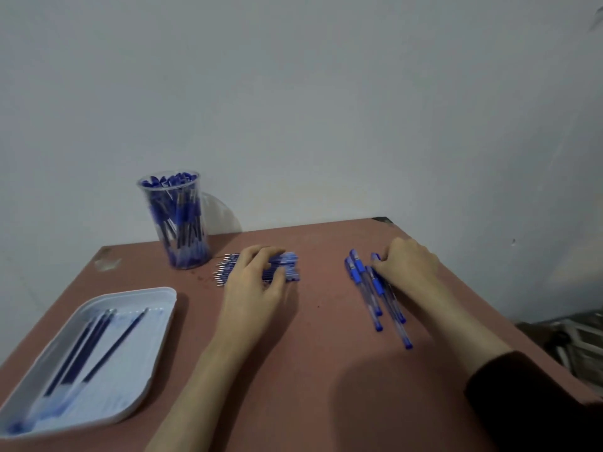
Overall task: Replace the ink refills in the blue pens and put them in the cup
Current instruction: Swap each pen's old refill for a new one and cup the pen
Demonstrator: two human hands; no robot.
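1. The reddish-brown surface (326, 370) stands against a plain pale wall; some clutter shows past its right edge, too dim to name.
2. A white tray (156, 296) near the left edge holds several loose dark refills, judged to be spent ones already pulled out.
3. The clear cup (177, 220) at the far left corner is packed with capped blue pens, so much of the task looks done.
4. A row of fresh refills (228, 269) lies just beside the cup; the left hand (257, 285) rests on it, fingers curled over the blue ends, though it cannot be told whether one is gripped.
5. A few blue pens (375, 288) lie toward the right edge, still to be refilled; the right hand (408, 265) touches their far ends, fingers bent, grip unclear.
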